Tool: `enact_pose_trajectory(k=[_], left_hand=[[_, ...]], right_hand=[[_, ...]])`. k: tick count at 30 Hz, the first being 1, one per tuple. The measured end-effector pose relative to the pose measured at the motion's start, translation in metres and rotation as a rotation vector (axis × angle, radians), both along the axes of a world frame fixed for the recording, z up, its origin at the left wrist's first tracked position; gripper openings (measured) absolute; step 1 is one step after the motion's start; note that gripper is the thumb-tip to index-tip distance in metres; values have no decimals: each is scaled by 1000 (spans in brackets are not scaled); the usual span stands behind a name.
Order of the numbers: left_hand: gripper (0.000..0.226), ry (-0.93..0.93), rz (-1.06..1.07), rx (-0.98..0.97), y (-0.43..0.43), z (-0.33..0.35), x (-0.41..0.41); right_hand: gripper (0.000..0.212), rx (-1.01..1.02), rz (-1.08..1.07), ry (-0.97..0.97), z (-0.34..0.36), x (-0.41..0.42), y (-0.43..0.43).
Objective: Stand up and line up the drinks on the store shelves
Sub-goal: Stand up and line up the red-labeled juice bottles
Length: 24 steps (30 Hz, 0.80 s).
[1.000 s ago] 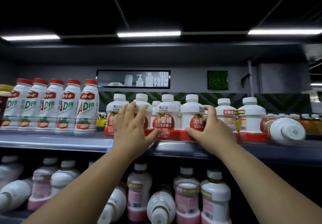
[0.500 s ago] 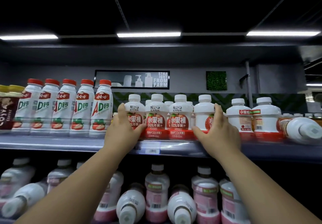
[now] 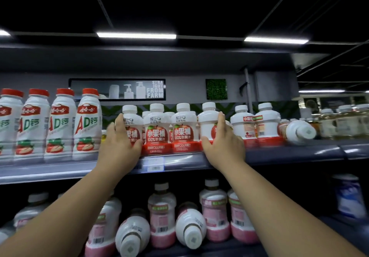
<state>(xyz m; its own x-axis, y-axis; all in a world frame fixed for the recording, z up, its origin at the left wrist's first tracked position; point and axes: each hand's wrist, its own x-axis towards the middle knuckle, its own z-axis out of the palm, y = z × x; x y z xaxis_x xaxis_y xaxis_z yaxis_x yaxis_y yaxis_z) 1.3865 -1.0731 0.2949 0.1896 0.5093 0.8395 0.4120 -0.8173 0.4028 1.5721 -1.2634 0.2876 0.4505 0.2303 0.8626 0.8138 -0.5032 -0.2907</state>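
A row of short white apple-juice bottles with red labels stands on the upper shelf [image 3: 179, 163]. My left hand [image 3: 119, 145] wraps the leftmost bottle [image 3: 131, 121] of the row. My right hand [image 3: 223, 143] grips the fourth bottle [image 3: 207, 125], whose label is turned sideways. Two label-forward bottles [image 3: 156, 131] stand between my hands. Right of my right hand stand two more upright bottles [image 3: 244, 123], then one bottle lying on its side [image 3: 299, 132] with its cap toward me.
Tall red-capped AD milk bottles [image 3: 87, 125] stand in a row at the left. On the lower shelf, pink-labelled bottles [image 3: 161, 214] stand among fallen ones [image 3: 190, 226]. Pale tea bottles [image 3: 343, 121] sit at the far right. A price tag [image 3: 153, 164] hangs on the shelf edge.
The view has shifted left, so the bottles sit further right in frame. Both hands have stayed on the ends of the apple-juice row, with the left hand closing round the leftmost bottle.
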Motion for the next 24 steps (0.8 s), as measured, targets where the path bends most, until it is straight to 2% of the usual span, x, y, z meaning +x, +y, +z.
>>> enact_pose_trajectory(k=[7, 18, 24], left_hand=[[82, 62, 49, 322, -55, -3, 31], [73, 90, -203, 403, -172, 4, 140], [78, 82, -341, 370, -217, 5, 201]], right_hand=[[86, -63, 129, -11, -3, 9, -17], [71, -13, 201, -118, -1, 80, -102], [70, 60, 337, 30, -7, 136, -143]])
